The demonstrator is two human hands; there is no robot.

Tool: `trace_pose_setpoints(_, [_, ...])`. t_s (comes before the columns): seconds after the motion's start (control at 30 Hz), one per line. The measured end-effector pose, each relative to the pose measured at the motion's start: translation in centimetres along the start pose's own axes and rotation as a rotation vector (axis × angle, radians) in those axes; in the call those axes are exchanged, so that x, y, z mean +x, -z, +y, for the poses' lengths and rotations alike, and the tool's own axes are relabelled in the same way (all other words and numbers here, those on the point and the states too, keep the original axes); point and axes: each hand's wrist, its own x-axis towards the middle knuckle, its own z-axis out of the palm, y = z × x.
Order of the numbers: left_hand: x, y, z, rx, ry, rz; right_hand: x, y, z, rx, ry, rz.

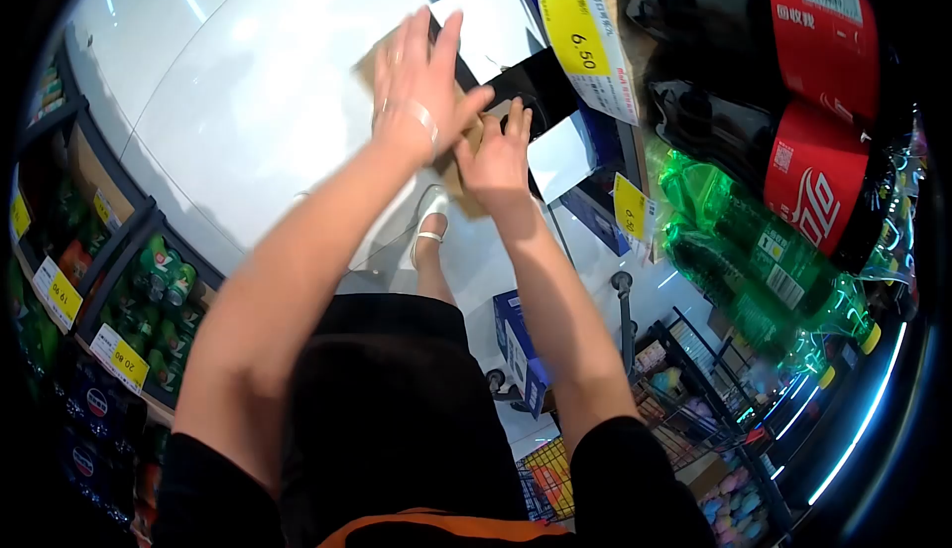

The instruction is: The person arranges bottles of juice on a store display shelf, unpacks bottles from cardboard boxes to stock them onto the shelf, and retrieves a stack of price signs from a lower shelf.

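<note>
Both hands are at a brown cardboard piece in the upper middle of the view. My left hand, with a clear band at the wrist, lies over its upper part, fingers spread and slightly blurred. Beside it, my right hand rests on the cardboard's right side with its fingers apart. Just right of the hands is a black object, and white surfaces show around it. What lies beneath the palms is hidden.
Large cola bottles and green bottles fill the right shelf, above yellow price tags. Drink packs stand on the left shelf. A blue box and a wire cart are lower right.
</note>
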Motion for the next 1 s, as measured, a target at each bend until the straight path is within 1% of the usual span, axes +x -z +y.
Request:
trace_pose_setpoints(0.03, [2.2, -1.1, 0.5, 0.134, 0.018, 0.012, -0.7, 2.0, -1.1, 0.119, -0.043, 0.026])
trace_pose_setpoints(0.07, [4.6, -1.5, 0.5, 0.195, 0.097, -0.179, -1.4, 3.1, -1.3, 0.186, -0.077, 0.053])
trace_pose_setpoints(0.1, [6.5, -1.3, 0.8, 0.258, 0.176, -0.372, -1.9, 3.7, -0.7, 0.293, -0.117, 0.125])
trace_pose_setpoints(0.13, [7.7, -0.3, 1.2, 0.284, 0.22, -0.5, -3.2, 4.3, 0.1, 0.258, -0.177, 0.169])
trace_pose_setpoints(0.17, [8.3, 0.0, 1.3, 0.313, 0.266, -0.566, -4.7, 5.0, 1.1, 0.223, -0.237, 0.212])
trace_pose_setpoints(0.23, [8.8, 0.2, 0.3, 0.326, 0.187, -0.593, -7.4, 5.6, 3.4, 0.655, -0.615, 0.266])
trace_pose_setpoints(0.27, [9.7, 0.1, -1.2, 0.277, 0.059, -0.675, -7.6, 5.0, 4.8, 0.659, -0.617, 0.27])
trace_pose_setpoints(0.3, [9.9, -0.4, -2.4, 0.317, 0.0, -0.674, -8.1, 4.4, 6.1, 0.615, -0.727, 0.212])
trace_pose_setpoints(0.33, [9.9, -0.3, -3.2, 0.333, 0.024, -0.722, -8.5, 4.0, 6.9, 0.568, -0.84, 0.153])
trace_pose_setpoints(0.37, [10.2, 0.2, -3.0, 0.349, 0.043, -0.763, -6.7, 4.8, 6.6, 0.6, -0.995, 0.056])
trace_pose_setpoints(0.4, [9.6, 0.5, -2.7, 0.32, 0.052, -0.671, -5.6, 3.4, 7.9, 0.629, -0.945, 0.059])
trace_pose_setpoints(0.43, [9.3, -1.2, -3.4, 0.258, 0.112, -0.581, -4.4, 1.7, 9.0, 0.663, -0.887, 0.062])
trace_pose_setpoints(0.47, [8.8, -1.7, -3.2, 0.211, 0.144, -0.496, -2.8, 1.3, 8.4, 0.768, -0.881, 0.18])
trace_pose_setpoints(0.53, [7.9, -2.4, -2.8, 0.135, 0.243, -0.356, -1.6, 1.8, 6.4, 0.653, -0.96, 0.318])
trace_pose_setpoints(0.57, [7.7, -2.6, -3.2, 0.131, 0.247, -0.361, -0.5, 3.4, 3.8, 0.453, -1.0, 0.237])
trace_pose_setpoints(0.63, [7.7, -2.8, -4.0, 0.091, 0.249, -0.336, 1.9, 4.8, -0.1, 0.184, -1.027, -0.03])
trace_pose_setpoints(0.67, [7.2, -2.6, -4.6, 0.093, 0.251, -0.341, 2.6, 3.5, 0.2, 0.07, -1.05, -0.023])
trace_pose_setpoints(0.7, [6.7, -2.4, -4.9, 0.095, 0.253, -0.328, 3.1, 3.6, 0.3, -0.012, -1.059, -0.066])
trace_pose_setpoints(0.77, [5.5, -1.5, -4.8, 0.109, 0.293, -0.443, 2.5, 3.6, 1.4, -0.012, -0.995, -0.045])
trace_pose_setpoints(0.8, [5.1, -1.1, -4.3, 0.098, 0.346, -0.477, 1.1, 3.3, 2.2, 0.05, -0.822, 0.108])
trace_pose_setpoints(0.83, [4.8, -0.8, -4.1, 0.119, 0.368, -0.52, -0.1, 3.6, 2.7, 0.119, -0.788, 0.175])
trace_pose_setpoints(0.87, [4.1, -0.9, -4.4, 0.095, 0.375, -0.49, -1.6, 2.5, 3.8, -0.039, -0.699, 0.257])
trace_pose_setpoints(0.9, [3.4, -1.2, -4.9, 0.072, 0.381, -0.457, -2.2, 4.1, 4.1, 0.01, -0.727, 0.122])
trace_pose_setpoints(0.93, [2.6, -1.3, -5.4, 0.072, 0.402, -0.469, -1.7, 6.4, 3.3, -0.074, -0.825, -0.202])
trace_pose_setpoints(0.97, [1.8, -0.9, -5.8, 0.064, 0.424, -0.506, -1.7, 7.3, 3.8, -0.156, -0.744, -0.358])
trace_pose_setpoints(1.0, [1.0, -0.6, -6.3, 0.06, 0.456, -0.546, -1.5, 7.9, 4.2, -0.158, -0.742, -0.478])
